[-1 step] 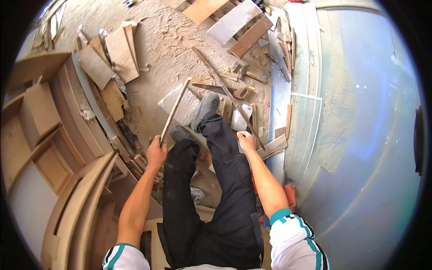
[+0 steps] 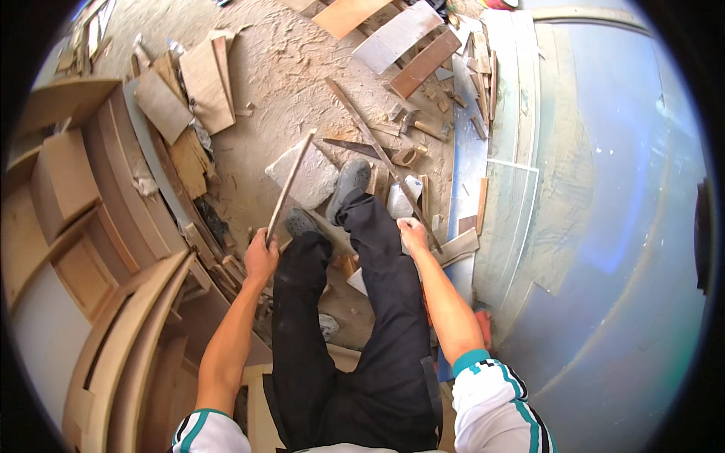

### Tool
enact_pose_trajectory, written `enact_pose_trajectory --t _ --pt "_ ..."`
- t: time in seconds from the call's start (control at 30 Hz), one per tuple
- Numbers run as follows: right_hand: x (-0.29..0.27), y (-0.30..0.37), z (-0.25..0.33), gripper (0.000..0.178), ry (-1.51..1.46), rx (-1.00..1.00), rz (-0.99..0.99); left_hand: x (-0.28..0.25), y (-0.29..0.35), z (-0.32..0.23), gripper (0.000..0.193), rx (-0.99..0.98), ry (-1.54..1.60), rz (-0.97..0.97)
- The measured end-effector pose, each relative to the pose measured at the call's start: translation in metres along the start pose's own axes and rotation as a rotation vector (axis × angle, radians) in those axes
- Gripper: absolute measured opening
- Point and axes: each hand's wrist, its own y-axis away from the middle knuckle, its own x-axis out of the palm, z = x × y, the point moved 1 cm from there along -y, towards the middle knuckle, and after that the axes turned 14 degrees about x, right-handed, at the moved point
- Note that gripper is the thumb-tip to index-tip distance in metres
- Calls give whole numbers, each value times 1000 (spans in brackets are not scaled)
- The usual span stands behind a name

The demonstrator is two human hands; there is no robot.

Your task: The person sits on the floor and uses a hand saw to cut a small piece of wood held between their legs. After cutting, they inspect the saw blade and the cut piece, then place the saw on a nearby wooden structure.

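Left hand [image 2: 260,257] clenched round the near end of a thin pale wooden strip [image 2: 291,185], slanting toward 1 o'clock over a grey flat slab [image 2: 313,177]. Right hand [image 2: 412,230] fisted on a long dark wooden slat [image 2: 381,155], running toward 11 o'clock. Probably mid-sorting; next, a steady lift clear of the sawdust-strewn floor [image 2: 279,75].

Floor: sawdust-covered ground [image 2: 279,83]. Scattered offcut boards upper left [image 2: 200,75]; pale plank [image 2: 396,36] beside a brown plank [image 2: 424,63] at top. Handsaw [image 2: 377,151] lies just past the grey shoes [image 2: 349,185]. Curved wooden panels [image 2: 83,226] stacked left. Pale blue sheet [image 2: 604,226] fills right side. Flat grey slab [image 2: 313,177] near shoes.
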Motion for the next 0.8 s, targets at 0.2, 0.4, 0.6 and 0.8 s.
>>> enact_pose_trajectory --t 0.2,0.4,0.6,0.8 --pt "5 -7 57 33 106 -166 67 20 42 32 33 -70 -32 -142" --pt "27 -22 92 33 275 -262 66 41 37 43 30 -268 -173 -134" --pt "69 -128 85 38 531 -261 54 72 -8 39 26 -300 -85 -218" --pt "109 -211 110 61 910 -268 -181 112 -70 20 25 -122 3 -241"
